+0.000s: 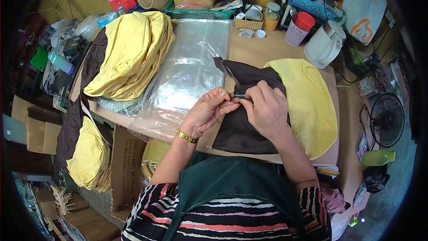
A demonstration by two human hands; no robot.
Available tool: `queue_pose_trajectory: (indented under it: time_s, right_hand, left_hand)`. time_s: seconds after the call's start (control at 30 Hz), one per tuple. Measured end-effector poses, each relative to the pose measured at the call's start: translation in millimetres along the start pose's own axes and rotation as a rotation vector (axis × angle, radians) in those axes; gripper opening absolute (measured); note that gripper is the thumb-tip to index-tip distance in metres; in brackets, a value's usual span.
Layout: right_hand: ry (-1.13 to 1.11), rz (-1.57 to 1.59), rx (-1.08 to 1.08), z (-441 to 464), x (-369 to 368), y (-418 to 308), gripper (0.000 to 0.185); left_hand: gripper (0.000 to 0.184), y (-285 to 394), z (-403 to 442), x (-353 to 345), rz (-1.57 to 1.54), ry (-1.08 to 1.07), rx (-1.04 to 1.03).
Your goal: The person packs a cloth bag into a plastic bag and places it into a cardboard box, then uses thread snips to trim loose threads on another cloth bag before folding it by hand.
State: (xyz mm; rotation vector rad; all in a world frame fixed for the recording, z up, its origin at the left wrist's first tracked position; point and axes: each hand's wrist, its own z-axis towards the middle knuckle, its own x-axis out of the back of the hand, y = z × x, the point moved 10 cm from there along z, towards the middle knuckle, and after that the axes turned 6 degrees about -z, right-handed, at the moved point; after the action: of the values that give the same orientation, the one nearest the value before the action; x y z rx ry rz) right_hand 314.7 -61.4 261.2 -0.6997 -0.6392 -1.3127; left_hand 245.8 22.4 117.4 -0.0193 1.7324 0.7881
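On the table in front of me lies a sewn cloth piece with a dark brown part [243, 129] and a yellow part [310, 102]. My left hand [209, 109], with a gold watch at the wrist, pinches the brown cloth's edge between thumb and fingers. Close against it, my right hand [269, 109] is closed over a small dark teal tool [240, 94], which looks like thread snips; its far end is at the cloth edge. My fingers hide most of this tool. A stack of yellow cloth pieces [136, 53] with brown parts rests at the left.
Clear plastic bags [196, 62] lie flat left of my hands. A kettle [325, 44], a red cup [304, 21] and a wicker basket [248, 23] stand along the back. More yellow-brown cloth [89, 151] hangs off the left edge. A black fan [387, 119] is at right.
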Motion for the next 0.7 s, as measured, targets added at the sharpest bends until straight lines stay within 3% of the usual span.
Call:
queue_pose_trajectory:
  time_s: [0.3, 0.4, 0.47, 0.53, 0.6, 0.63, 0.7]
  right_hand:
    - [-0.021, 0.046, -0.060, 1, -7, 3, 0.025]
    - [-0.001, 0.021, -0.129, 4, -3, 11, 0.029]
    - [-0.022, 0.020, -0.154, 2, -11, 19, 0.033]
    - [0.125, 0.223, -0.303, -9, -27, 51, 0.036]
    - [0.056, 0.215, -0.404, -33, -62, 83, 0.040]
    - [0.014, 0.168, -0.476, -52, -83, 104, 0.040]
    - [-0.052, 0.091, -0.553, -82, -107, 137, 0.041]
  left_hand:
    - [0.017, 3, -5, -7, 0.145, -0.028, -0.045]
    - [0.018, 14, -7, 12, 0.309, 0.115, -0.113]
    - [0.017, 38, -13, 21, 0.373, 0.197, -0.331]
    - [0.016, 40, -12, 35, 0.211, 0.274, -0.330]
    - [0.008, 34, -3, 49, -0.143, 0.014, -0.265]
    - [0.008, 37, -3, 50, -0.143, 0.015, -0.268]
    - [0.007, 54, -11, 71, -0.013, 0.274, -0.394]
